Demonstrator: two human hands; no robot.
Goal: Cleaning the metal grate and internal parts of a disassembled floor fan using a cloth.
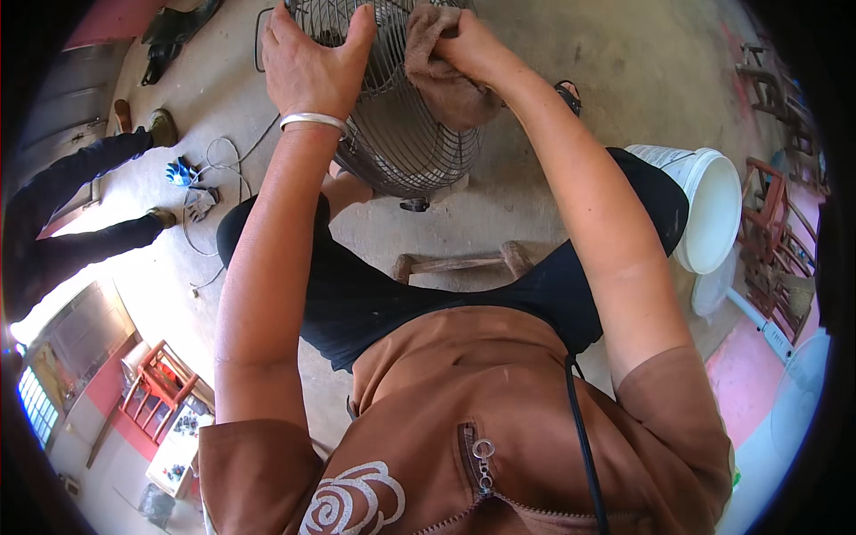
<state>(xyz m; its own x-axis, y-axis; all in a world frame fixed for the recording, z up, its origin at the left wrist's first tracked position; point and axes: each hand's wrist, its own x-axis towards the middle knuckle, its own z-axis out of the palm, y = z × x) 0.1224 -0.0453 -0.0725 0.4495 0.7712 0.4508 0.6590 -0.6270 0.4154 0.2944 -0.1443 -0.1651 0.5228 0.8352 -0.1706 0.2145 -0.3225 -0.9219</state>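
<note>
Fan [385, 147] is set on the floor [615, 71]; brown cloth [446, 87] is clamped in the right hand [473, 49] at its wire guard [437, 153], left hand [314, 76] spread alongside. Wiping appears unfinished; the remainder cannot be judged.

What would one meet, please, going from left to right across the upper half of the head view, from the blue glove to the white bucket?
Blue glove, left hand, brown cloth, sandalled foot, white bucket.
</note>
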